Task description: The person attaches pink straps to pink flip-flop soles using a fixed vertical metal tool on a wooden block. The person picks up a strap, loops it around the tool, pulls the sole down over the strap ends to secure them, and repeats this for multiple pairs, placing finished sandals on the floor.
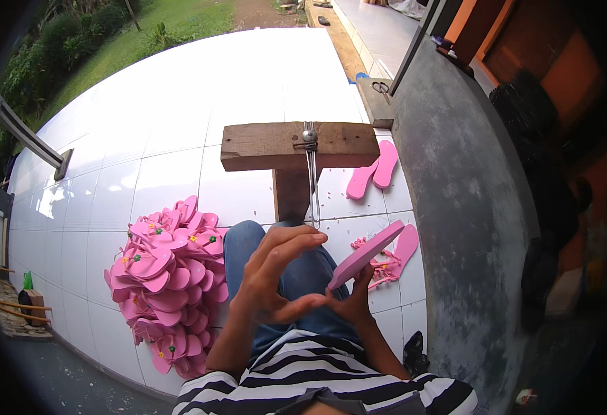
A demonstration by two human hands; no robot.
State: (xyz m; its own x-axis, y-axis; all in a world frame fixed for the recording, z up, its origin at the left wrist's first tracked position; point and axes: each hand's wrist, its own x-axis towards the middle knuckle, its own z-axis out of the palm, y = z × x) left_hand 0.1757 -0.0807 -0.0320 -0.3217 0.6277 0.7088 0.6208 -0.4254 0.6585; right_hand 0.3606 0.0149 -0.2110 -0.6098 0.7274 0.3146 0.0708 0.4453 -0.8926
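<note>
My right hand [353, 299] grips a pink flip-flop sole [366, 254], tilted upward in front of my right knee. To its left, my left hand [276, 273] is raised with the fingers curved and apart, nothing between them; its thumb points toward the sole's lower end. Beyond my knees stands a wooden T-shaped stand [262, 146], with a metal wire tool [312, 173] hanging from a bolt on its crossbar. Right of my leg lie pink straps [384, 270] beside another pink sole [406, 243] on the floor.
A large heap of pink flip-flops [172, 277] with small flower ornaments lies to my left. Two pink soles [385, 164] rest behind the stand at right. Scissors [380, 87] lie on a block near the grey ledge [449, 180]. White tiles [172, 138] cover the floor.
</note>
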